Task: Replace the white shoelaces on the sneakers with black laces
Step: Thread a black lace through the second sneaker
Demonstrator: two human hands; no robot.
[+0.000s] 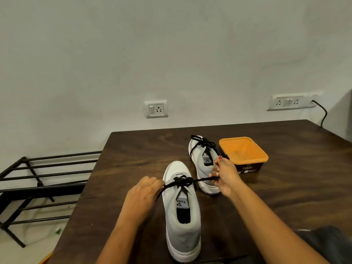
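A grey and white sneaker [182,221] stands on the dark wooden table [133,149], heel towards me. Its black lace [182,181] is knotted over the tongue and stretched taut to both sides. My left hand [142,195] pinches the left end of that lace beside the shoe. My right hand [225,175] grips the right end, in front of the second sneaker [202,159]. That second sneaker stands further back and carries a black lace tied in a bow [202,142]. No white laces are in view.
An orange plastic tub [243,151] with a dark base sits right of the far sneaker. A black metal rack [38,180] stands on the floor left of the table. Wall sockets [156,109] and a black cable [322,113] are behind. Dark cloth [327,242] lies at the near right.
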